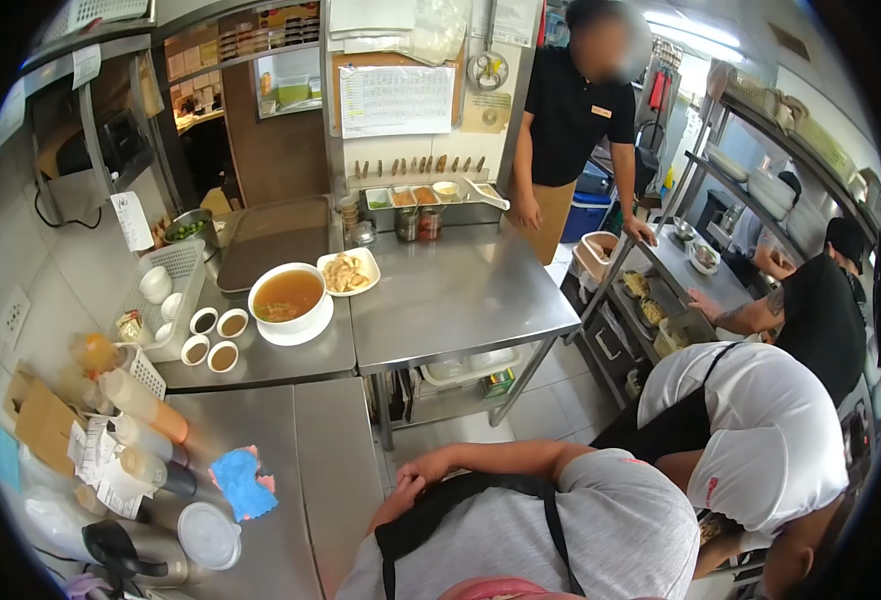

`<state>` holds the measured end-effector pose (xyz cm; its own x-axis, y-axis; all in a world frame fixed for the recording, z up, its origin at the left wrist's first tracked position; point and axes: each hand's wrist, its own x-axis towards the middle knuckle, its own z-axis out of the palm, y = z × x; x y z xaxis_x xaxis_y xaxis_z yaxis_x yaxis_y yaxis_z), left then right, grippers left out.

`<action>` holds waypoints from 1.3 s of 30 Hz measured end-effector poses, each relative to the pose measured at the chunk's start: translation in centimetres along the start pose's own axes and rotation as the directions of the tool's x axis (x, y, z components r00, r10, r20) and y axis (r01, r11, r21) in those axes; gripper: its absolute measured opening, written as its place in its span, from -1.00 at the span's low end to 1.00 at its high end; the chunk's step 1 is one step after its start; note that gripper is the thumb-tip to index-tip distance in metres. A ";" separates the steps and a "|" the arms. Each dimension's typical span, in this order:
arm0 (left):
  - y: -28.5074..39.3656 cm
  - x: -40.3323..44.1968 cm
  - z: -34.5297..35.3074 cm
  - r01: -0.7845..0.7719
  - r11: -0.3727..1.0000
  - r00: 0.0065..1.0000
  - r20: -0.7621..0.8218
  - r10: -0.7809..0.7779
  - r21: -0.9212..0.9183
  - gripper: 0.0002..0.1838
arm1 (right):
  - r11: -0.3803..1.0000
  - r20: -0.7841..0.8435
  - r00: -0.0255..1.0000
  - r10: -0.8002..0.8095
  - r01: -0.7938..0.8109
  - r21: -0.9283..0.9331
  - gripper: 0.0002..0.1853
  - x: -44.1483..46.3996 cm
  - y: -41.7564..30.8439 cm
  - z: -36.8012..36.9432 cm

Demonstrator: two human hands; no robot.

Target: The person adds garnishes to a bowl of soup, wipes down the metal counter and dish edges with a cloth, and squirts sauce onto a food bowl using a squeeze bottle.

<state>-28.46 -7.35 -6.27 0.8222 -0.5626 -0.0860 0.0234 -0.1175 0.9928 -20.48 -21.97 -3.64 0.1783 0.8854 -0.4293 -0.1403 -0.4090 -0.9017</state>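
Note:
My right hand (428,466) and my left hand (401,493) are together in front of my black apron (450,490), fingers curled in against each other. Nothing shows in either one. Just left of them is the edge of a steel counter (330,470), where a blue and pink cloth (242,482) lies crumpled. Farther back, a white bowl of brown soup (287,295) stands on a white plate (305,332). Beside it are a square dish of pale food pieces (348,272) and several small sauce cups (223,357).
Squeeze bottles (143,403), a steel jug (135,550) and a round lidded tub (209,535) stand at left. A brown tray (275,240) lies behind the soup. One person (580,110) stands at the back; a person in white (750,420) bends at right near a shelf rack (750,180).

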 end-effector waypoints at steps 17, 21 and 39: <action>-0.4 0.0 1.9 0.017 0.998 0.998 0.063 -0.013 -0.068 -0.38 | 0.979 0.044 0.984 0.174 -0.178 0.099 -0.55 -1.7 0.8 1.7; 1.1 -0.3 1.9 0.119 0.984 0.989 0.107 -0.105 -0.131 -0.32 | 0.989 -0.066 0.989 0.134 -0.129 0.071 -0.55 -2.0 0.7 2.3; 3.0 -5.0 3.7 0.214 0.974 0.953 0.202 -0.224 0.070 -0.48 | 0.925 -0.199 0.967 0.159 -0.217 -0.314 -0.63 -5.9 1.6 8.2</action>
<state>-34.60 -7.97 -3.21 0.6637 -0.6756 -0.3211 0.1590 -0.2921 0.9431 -29.71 -26.02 -2.17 0.3441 0.7472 -0.5686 0.1372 -0.6391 -0.7568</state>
